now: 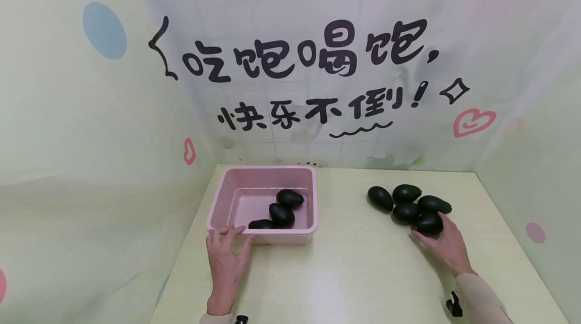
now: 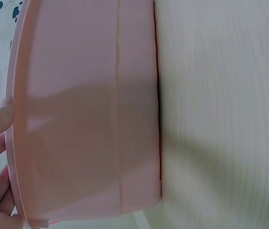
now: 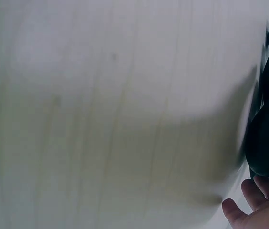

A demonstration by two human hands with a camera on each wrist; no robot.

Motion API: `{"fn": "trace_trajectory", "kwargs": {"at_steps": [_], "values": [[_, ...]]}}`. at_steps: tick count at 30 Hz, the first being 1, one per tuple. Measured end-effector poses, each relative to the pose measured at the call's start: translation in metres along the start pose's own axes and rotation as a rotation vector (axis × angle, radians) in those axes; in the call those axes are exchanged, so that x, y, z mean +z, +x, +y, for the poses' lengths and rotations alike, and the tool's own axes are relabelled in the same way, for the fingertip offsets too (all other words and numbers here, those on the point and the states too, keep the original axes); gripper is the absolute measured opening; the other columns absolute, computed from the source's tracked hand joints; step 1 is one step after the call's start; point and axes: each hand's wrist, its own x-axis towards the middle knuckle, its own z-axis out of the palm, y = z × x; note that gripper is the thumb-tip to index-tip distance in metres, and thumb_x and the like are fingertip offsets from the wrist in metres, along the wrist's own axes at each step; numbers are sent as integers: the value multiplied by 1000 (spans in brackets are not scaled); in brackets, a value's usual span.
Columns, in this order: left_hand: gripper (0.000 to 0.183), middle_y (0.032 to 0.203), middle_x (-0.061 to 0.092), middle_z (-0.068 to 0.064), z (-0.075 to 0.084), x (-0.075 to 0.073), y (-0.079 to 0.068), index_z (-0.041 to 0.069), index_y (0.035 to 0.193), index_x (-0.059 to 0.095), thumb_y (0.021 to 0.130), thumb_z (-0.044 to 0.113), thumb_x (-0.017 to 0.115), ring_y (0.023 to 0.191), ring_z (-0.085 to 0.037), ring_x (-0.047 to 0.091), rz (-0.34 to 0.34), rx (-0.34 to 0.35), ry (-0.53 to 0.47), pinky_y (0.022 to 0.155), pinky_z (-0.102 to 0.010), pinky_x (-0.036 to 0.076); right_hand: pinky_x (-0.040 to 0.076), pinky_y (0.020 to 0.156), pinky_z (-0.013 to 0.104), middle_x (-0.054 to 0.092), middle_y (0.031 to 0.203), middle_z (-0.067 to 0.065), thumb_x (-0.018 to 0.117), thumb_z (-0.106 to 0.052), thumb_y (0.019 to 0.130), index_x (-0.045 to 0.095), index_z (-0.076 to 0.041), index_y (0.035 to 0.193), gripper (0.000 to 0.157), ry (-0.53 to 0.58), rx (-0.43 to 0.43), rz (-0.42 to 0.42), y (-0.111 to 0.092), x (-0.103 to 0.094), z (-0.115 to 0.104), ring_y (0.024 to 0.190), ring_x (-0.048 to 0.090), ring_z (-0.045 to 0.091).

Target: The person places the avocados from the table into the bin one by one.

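Observation:
Three dark avocados [image 1: 282, 215] lie inside a pink plastic bin [image 1: 263, 238], the nearest one partly hidden by the front wall. At that wall's left end my left hand [image 1: 225, 258] holds the rim; the left wrist view has its thumb [image 2: 2, 116] and fingers against the bin's edge [image 2: 13, 157]. Over on the right, my right hand [image 1: 447, 244] grips the nearest avocado [image 1: 428, 224] of a cluster, thumb on one side and fingers on the other. The right wrist view shows that avocado [image 3: 268, 138] between thumb and fingers, at the frame's edge.
Several more avocados [image 1: 406, 194] lie close together just beyond my right hand on the pale wooden table [image 1: 345, 273]. A printed cloth backdrop [image 1: 317, 6] rises behind the table and along both sides.

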Motion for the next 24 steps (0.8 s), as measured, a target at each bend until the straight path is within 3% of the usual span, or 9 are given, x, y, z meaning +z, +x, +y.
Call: {"fn": "trace_trajectory", "kwargs": {"at_steps": [11,14,18,24], "values": [[32,109,65,-28,1,-1,0,4,98,77,73,14,95,99,-44,52,2,-3,-4,88,-48,38,38,108,74,43,149,48,85,-46,88,32,17,155,106,11,18,10,-3,1,-3,136,44,64],[32,109,64,-28,0,-1,-1,4,98,77,73,13,95,100,-44,51,-4,-12,-13,97,-58,40,38,109,74,42,150,47,85,-46,88,31,17,155,107,7,27,6,-3,2,-3,137,43,64],[31,108,64,-28,0,0,-1,4,98,77,74,13,95,101,-45,52,-10,-20,-22,109,-74,34,37,109,74,42,151,46,85,-47,88,31,16,156,107,9,40,6,-4,2,-2,137,43,64],[31,109,64,-27,1,0,0,4,98,77,74,13,95,102,-46,52,-8,-24,-20,110,-75,33,37,111,74,41,153,45,84,-49,88,30,14,157,108,17,68,-6,-7,-1,-5,140,41,63]]}}
